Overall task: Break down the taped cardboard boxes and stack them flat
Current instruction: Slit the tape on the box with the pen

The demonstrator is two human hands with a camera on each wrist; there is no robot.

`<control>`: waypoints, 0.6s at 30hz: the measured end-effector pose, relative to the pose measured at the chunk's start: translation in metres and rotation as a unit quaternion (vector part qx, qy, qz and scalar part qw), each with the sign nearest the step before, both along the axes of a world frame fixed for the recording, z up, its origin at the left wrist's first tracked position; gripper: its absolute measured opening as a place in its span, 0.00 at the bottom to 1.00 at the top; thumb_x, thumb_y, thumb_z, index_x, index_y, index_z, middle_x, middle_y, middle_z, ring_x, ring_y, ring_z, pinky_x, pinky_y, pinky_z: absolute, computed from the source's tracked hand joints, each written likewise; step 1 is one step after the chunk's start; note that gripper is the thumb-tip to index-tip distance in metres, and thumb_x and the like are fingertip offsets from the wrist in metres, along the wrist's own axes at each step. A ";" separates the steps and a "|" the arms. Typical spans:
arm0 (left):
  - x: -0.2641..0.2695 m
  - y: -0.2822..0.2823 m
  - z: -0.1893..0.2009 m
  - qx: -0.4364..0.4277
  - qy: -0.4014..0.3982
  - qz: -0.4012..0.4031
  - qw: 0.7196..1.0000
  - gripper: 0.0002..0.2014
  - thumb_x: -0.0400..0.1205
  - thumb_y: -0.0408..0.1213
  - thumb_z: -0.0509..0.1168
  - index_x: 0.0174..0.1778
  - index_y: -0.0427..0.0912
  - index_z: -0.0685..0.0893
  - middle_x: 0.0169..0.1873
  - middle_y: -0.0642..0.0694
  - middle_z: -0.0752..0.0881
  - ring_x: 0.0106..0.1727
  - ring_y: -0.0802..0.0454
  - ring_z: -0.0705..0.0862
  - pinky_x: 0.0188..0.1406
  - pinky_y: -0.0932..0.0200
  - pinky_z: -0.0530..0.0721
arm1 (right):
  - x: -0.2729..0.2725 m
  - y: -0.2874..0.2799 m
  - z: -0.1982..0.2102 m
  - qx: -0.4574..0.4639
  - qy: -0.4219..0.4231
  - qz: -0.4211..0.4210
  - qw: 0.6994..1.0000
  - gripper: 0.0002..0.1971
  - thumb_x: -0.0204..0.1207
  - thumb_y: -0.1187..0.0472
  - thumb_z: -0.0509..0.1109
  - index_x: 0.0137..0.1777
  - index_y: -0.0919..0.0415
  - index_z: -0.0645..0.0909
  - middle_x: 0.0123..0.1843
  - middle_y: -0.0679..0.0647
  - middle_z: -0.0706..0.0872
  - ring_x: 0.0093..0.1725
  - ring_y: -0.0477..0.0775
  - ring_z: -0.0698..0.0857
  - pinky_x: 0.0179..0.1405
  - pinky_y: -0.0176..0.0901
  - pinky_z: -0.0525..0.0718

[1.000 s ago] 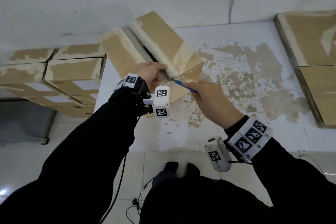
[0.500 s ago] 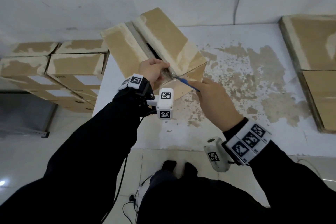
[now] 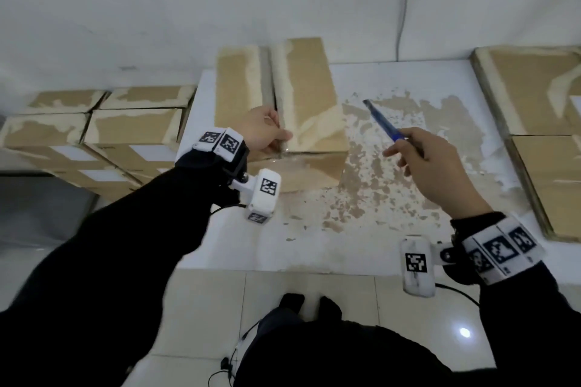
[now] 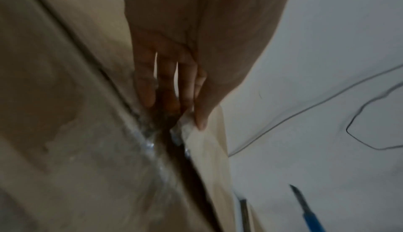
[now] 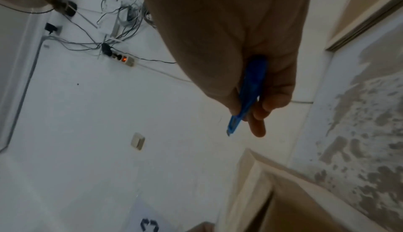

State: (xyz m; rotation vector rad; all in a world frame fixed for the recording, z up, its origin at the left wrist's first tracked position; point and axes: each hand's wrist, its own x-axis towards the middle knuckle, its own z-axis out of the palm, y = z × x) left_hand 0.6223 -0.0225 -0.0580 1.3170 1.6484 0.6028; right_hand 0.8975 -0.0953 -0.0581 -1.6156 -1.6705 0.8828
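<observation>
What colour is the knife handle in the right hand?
Blue handle, clearest in the right wrist view.

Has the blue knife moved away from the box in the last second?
Yes. The knife, held in the right hand, was at the box seam by the left hand; now it is off to the right over the table's worn patch, clear of the box.

Your head camera looks steeply down from above onto the table (image 3: 393,248). Your left wrist camera sits close along the fingers at the box (image 4: 65,115) seam. Your right wrist camera faces the far wall; both wrist views share the blue knife (image 5: 246,98).
</observation>
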 end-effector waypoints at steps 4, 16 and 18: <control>-0.033 0.009 0.027 -0.039 0.214 -0.206 0.954 0.10 0.78 0.31 0.71 0.51 0.43 0.78 0.36 0.49 0.82 0.34 0.54 0.81 0.35 0.62 0.77 | 0.005 0.020 -0.001 0.030 0.001 -0.068 0.997 0.10 0.87 0.58 0.54 0.58 0.60 0.75 0.40 0.56 0.80 0.34 0.56 0.77 0.33 0.38 0.77; -0.002 -0.004 0.002 0.067 0.461 -0.123 0.876 0.26 0.83 0.37 0.58 0.79 0.50 0.65 0.79 0.32 0.60 0.79 0.33 0.58 0.75 0.36 0.63 | -0.039 -0.004 -0.039 -0.131 0.331 -0.178 0.917 0.08 0.88 0.60 0.49 0.59 0.60 0.68 0.59 0.57 0.76 0.54 0.54 0.82 0.48 0.48 0.87; 0.020 -0.019 -0.002 0.098 0.412 -0.178 0.888 0.25 0.83 0.43 0.59 0.78 0.50 0.66 0.81 0.36 0.57 0.82 0.35 0.53 0.77 0.33 0.62 | -0.049 -0.010 -0.040 -0.156 0.386 -0.170 0.893 0.09 0.88 0.60 0.49 0.63 0.60 0.66 0.59 0.57 0.75 0.57 0.56 0.82 0.45 0.49 0.89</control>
